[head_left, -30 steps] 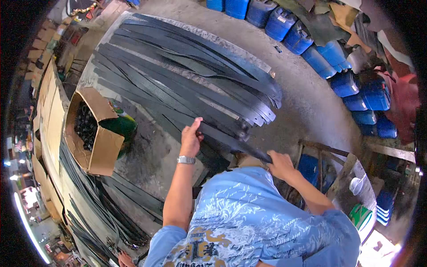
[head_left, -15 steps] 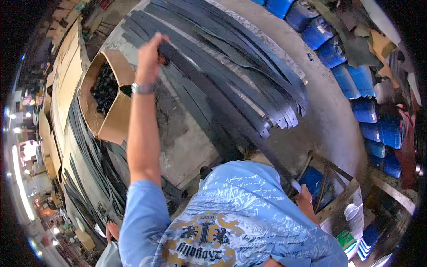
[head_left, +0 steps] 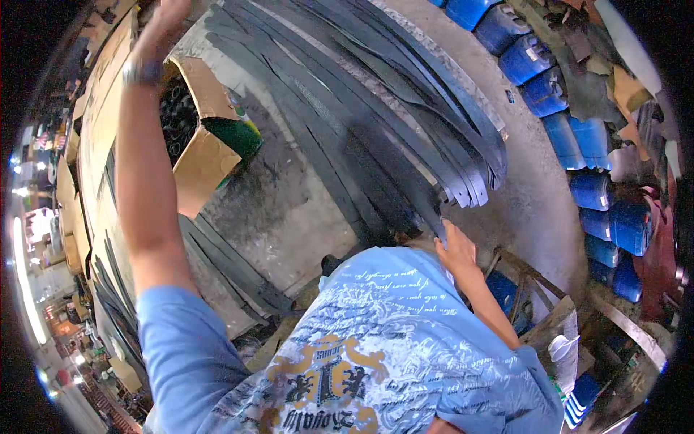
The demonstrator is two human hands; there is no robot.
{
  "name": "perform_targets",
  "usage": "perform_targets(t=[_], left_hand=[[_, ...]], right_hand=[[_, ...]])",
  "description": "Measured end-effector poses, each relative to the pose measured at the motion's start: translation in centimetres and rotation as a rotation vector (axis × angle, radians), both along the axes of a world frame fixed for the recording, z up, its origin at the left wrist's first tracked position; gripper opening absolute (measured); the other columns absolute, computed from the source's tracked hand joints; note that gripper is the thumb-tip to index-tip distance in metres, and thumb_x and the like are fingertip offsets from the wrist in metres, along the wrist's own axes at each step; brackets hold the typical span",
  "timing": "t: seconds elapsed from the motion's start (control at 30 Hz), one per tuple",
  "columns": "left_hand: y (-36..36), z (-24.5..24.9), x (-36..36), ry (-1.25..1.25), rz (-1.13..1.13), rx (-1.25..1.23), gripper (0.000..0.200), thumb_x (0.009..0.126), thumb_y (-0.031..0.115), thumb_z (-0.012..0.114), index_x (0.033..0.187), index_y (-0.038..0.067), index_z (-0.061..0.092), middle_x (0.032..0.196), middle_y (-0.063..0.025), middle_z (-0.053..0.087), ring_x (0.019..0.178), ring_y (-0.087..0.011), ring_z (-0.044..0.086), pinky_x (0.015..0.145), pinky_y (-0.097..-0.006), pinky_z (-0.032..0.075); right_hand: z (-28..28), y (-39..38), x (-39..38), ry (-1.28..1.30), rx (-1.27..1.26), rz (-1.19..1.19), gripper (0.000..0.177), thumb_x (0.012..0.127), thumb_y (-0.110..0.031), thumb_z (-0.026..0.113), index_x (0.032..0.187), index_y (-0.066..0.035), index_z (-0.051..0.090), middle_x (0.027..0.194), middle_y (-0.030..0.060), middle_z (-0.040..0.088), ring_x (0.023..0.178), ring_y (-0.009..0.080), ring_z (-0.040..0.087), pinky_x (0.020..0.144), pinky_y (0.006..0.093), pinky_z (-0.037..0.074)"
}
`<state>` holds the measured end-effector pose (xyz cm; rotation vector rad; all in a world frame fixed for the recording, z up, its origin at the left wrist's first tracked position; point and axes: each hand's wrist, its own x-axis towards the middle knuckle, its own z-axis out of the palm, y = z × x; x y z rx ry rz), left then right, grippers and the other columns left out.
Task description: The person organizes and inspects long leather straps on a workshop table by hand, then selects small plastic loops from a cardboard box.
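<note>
While the left hand (head_left: 165,14) was raised at the upper left of the frame, beyond the cardboard box (head_left: 206,163), its fingers were cut off by the frame edge. Spread or closed could not be told. A wristwatch (head_left: 141,71) was seen on that arm.

The right hand (head_left: 457,249) was placed right of centre, at the near edge of the table (head_left: 289,210). Its fingers were held together and laid against the near end of one strip (head_left: 405,195); a closed pinch could not be confirmed. That strip was run up and left across the frame, among the black strips (head_left: 376,108) fanned over the table, with their ends bunched just above the right hand.

Judged: one strip was being laid flat beside its neighbours. To be done well:
- the strip should be kept taut from both ends, with no twist
- it should be lowered parallel to the adjacent strip, not across it
- the near end should be lined up with the bunched ends
- the far end should be kept clear of the box

Blue jerrycans (head_left: 557,87) were stacked at the upper right. A second pile (head_left: 231,271) of strips was lying at the lower left.
</note>
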<state>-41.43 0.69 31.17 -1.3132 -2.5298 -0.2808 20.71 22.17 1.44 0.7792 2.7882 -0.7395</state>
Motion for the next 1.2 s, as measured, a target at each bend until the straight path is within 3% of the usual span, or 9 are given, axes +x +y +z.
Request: perform_targets(t=[0.07, 0.13, 0.2, 0.27, 0.47, 0.6, 0.8, 0.97, 1.2], left_hand=[[-3.5, -6.0, -5.2, -0.166, -0.004, 0.275, 0.028, 0.091, 0.017, 0.057, 0.110, -0.003, 0.064, 0.089, -0.0090, 0.067, 0.075, -0.0174, 0.061, 0.064, -0.0274, 0.049], [-4.9, -5.6, 6.7, -0.293, 0.315, 0.501, 0.035, 0.092, 0.018, 0.060, 0.120, -0.004, 0.060, 0.099, -0.0103, 0.067, 0.080, -0.0145, 0.061, 0.069, -0.0276, 0.050], [-8.1, -6.4, 11.4, -0.511, 0.322, 0.664, 0.042, 0.093, 0.021, 0.064, 0.126, -0.003, 0.056, 0.103, -0.0105, 0.067, 0.081, -0.0116, 0.061, 0.070, -0.0252, 0.049], [-9.4, -6.1, 16.9, -0.477, 0.415, 0.775, 0.041, 0.094, 0.027, 0.065, 0.123, -0.002, 0.059, 0.098, -0.0076, 0.065, 0.076, -0.0091, 0.058, 0.067, -0.0229, 0.046], [-13.8, -12.3, 28.2, -0.697, 0.591, 0.831, 0.029, 0.093, 0.017, 0.066, 0.116, 0.000, 0.062, 0.089, -0.0010, 0.059, 0.069, -0.0070, 0.051, 0.061, -0.0219, 0.041], [-14.4, -21.8, 34.5, -0.731, 0.583, 0.781, 0.031, 0.086, 0.010, 0.071, 0.113, -0.001, 0.064, 0.097, -0.0047, 0.065, 0.082, -0.0113, 0.058, 0.075, -0.0256, 0.049], [-14.5, -26.6, 40.5, -1.101, 0.745, 0.860, 0.039, 0.086, 0.010, 0.071, 0.123, 0.000, 0.061, 0.106, -0.0063, 0.065, 0.094, -0.0138, 0.061, 0.084, -0.0279, 0.049], [-16.1, -25.3, 41.5, -0.925, 0.745, 0.656, 0.036, 0.087, 0.012, 0.071, 0.120, 0.000, 0.062, 0.110, -0.0079, 0.064, 0.097, -0.0153, 0.060, 0.088, -0.0302, 0.049], [-19.6, -14.4, 33.1, -0.433, 0.714, 0.996, 0.024, 0.092, 0.009, 0.065, 0.114, -0.001, 0.062, 0.110, -0.0080, 0.063, 0.098, -0.0162, 0.059, 0.085, -0.0276, 0.048]], right_hand=[[0.2, 0.2, -0.3, -0.021, 0.027, 0.048, 0.058, 0.084, -0.024, 0.066, 0.135, -0.005, 0.046, 0.101, 0.0185, 0.061, 0.094, 0.0370, 0.061, 0.080, 0.0453, 0.051], [1.3, 0.1, -0.6, -0.008, 0.032, 0.075, 0.058, 0.084, -0.024, 0.067, 0.135, -0.005, 0.046, 0.098, 0.0175, 0.059, 0.093, 0.0361, 0.060, 0.078, 0.0448, 0.051], [1.0, 0.3, -0.9, 0.041, 0.036, 0.098, 0.058, 0.084, -0.024, 0.066, 0.135, -0.005, 0.046, 0.097, 0.0171, 0.057, 0.092, 0.0357, 0.059, 0.078, 0.0450, 0.051], [0.5, 0.2, -1.8, 0.096, 0.034, 0.113, 0.056, 0.084, -0.024, 0.066, 0.133, -0.004, 0.047, 0.096, 0.0172, 0.057, 0.092, 0.0356, 0.059, 0.077, 0.0455, 0.051], [1.0, -0.2, -6.2, 0.010, 0.023, 0.082, 0.046, 0.085, -0.026, 0.066, 0.122, 0.000, 0.055, 0.103, 0.0194, 0.061, 0.098, 0.0374, 0.061, 0.083, 0.0471, 0.050], [1.8, 0.5, -5.3, 0.024, -0.013, 0.090, 0.044, 0.085, -0.025, 0.067, 0.120, -0.001, 0.056, 0.110, 0.0201, 0.063, 0.103, 0.0384, 0.061, 0.087, 0.0472, 0.047], [2.3, 0.9, -5.3, -0.067, -0.002, 0.119, 0.047, 0.086, -0.028, 0.067, 0.123, -0.004, 0.053, 0.113, 0.0191, 0.063, 0.106, 0.0377, 0.061, 0.087, 0.0464, 0.049], [3.8, 1.1, -6.5, -0.124, 0.052, 0.101, 0.044, 0.085, -0.024, 0.068, 0.122, -0.005, 0.054, 0.110, 0.0185, 0.065, 0.103, 0.0373, 0.062, 0.086, 0.0462, 0.049], [7.1, -1.6, -12.9, 0.246, 0.007, 0.314, 0.040, 0.084, -0.018, 0.068, 0.120, -0.005, 0.058, 0.104, 0.0150, 0.065, 0.098, 0.0347, 0.062, 0.084, 0.0467, 0.049]])
